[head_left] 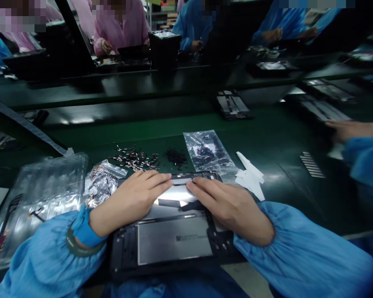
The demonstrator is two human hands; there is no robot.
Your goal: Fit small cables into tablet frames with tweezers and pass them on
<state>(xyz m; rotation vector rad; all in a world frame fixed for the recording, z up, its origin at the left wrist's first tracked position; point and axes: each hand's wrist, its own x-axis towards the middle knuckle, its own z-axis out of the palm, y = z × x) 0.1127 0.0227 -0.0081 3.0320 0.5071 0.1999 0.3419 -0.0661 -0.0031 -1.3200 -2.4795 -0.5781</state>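
Note:
A dark device frame (124, 248) with a silvery inner plate lies on the bench edge in front of me, a grey rectangular panel (174, 240) at its near side. My left hand (136, 192) rests flat on the upper left of the device, fingers extended toward its far edge. Across from it, my right hand (228, 203) lies on the upper right part, its fingertips on the silvery plate near the far edge. Neither hand is wrapped round anything. The palms hide parts of the device's sides.
Beyond the device lie small cables (135, 159), black bits (175, 157), a clear bag (208, 151) and white strips (250, 176). Left are a crumpled bag (102, 182) and a clear tray (49, 186). A co-worker's hand (356, 131) touches a device at right.

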